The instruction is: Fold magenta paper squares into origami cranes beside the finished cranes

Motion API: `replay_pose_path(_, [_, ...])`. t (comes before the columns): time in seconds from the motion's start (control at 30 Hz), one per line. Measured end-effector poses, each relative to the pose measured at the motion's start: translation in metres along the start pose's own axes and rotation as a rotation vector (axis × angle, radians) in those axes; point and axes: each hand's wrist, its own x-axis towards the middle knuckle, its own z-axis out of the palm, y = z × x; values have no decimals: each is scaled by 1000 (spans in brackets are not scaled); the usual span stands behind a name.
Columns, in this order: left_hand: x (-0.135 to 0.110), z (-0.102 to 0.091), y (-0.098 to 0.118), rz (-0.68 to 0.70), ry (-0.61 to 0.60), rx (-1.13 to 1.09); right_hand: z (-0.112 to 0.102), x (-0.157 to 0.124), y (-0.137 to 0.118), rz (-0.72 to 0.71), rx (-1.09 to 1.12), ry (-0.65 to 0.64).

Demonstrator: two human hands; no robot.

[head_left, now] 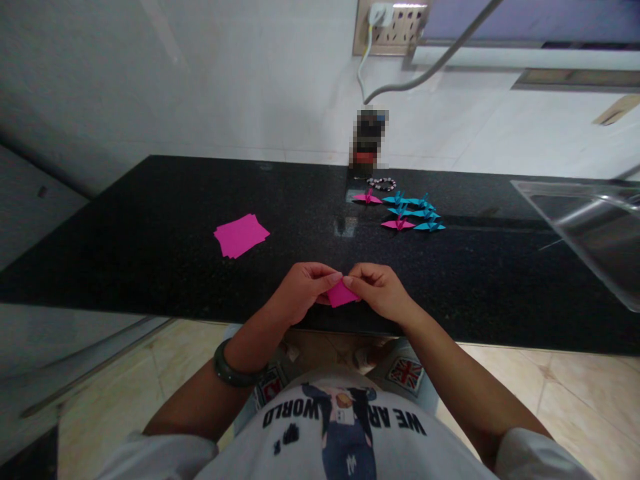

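Between both hands, close to the counter's front edge, is a small folded piece of pink paper (343, 295). My left hand (309, 288) pinches its upper left side with thumb and fingers. From the other side my right hand (376, 285) grips the upper right part, its thumb pressed near the top corner. The fingertips of the two hands almost meet there and cover part of the folds. Farther off to the left lies a loose stack of pink paper sheets (241, 236). Several folded paper cranes, blue (429, 227) and pink (398, 225), stand grouped beyond my right hand.
Behind the cranes, a beaded bracelet (384, 184) lies near a blurred-out object (369, 140) against the wall. A sink (590, 227) with a clear rim is set at the right of the black countertop (150, 253). A cable hangs from the wall socket strip (400, 27).
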Motion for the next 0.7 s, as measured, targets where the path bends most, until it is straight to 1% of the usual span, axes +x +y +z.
replay_pose_path(0.17, [-1,0,-2,-19,-22,82,-3,7,0,-67,-133,169])
replay_pose_path(0.23, [-1,0,-2,-8,0,66,-4,6,-3,-159,-215,213])
replay_pose_path(0.3, [0,1,-2,13,54,33,-5,2,-6,-312,-325,245])
replay_pose_path(0.33, [1,1,-2,23,88,18,-7,-1,-7,-393,-384,248])
replay_pose_path(0.4, [2,0,-1,38,144,-1,-10,-6,-8,-522,-529,155])
replay_pose_path(0.43, [2,0,-1,44,160,-7,-11,-8,-7,-562,-607,122])
replay_pose_path(0.5, [2,-1,-1,52,170,-14,-14,-10,-5,-607,-734,95])
replay_pose_path(0.57, [2,-1,-1,60,168,-21,-15,-10,-1,-635,-809,112])
replay_pose_path(0.63, [1,0,-1,69,167,-24,-14,-9,1,-648,-833,136])
replay_pose_path(0.7, [1,1,-1,77,165,-29,-12,-8,1,-634,-800,156])
